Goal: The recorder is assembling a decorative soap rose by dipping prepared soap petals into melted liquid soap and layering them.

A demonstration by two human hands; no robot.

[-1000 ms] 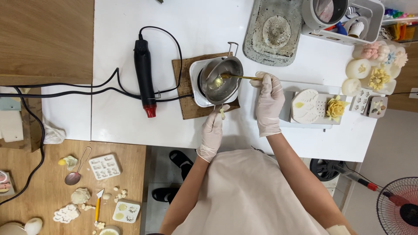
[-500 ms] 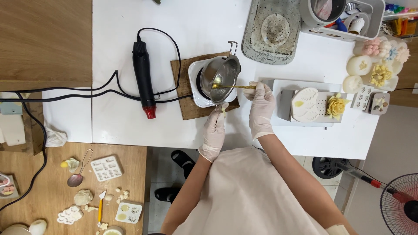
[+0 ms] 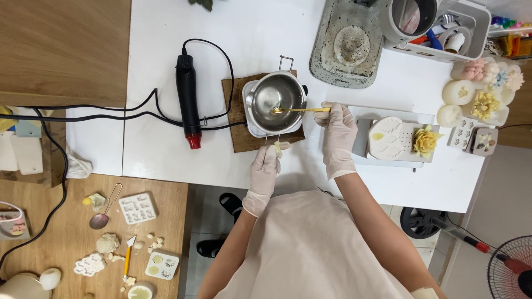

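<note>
Right hand [image 3: 339, 135], gloved, pinches a thin gold spoon [image 3: 302, 109]; spoon tip rests inside the steel pot [image 3: 275, 99]. Left hand [image 3: 265, 166], gloved, fingers closed round the pot's wire handle [image 3: 271, 139]. Pot sits on a brown board [image 3: 238, 133] on the white bench [image 3: 166, 160], black heat gun [image 3: 187, 99] just beside.

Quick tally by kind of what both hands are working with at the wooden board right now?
Small steel melting pot: 1
Thin gold spoon, held by right hand: 1
Square wooden board: 1
Small pale yellowish piece at left hand: 1
Total: 4
</note>
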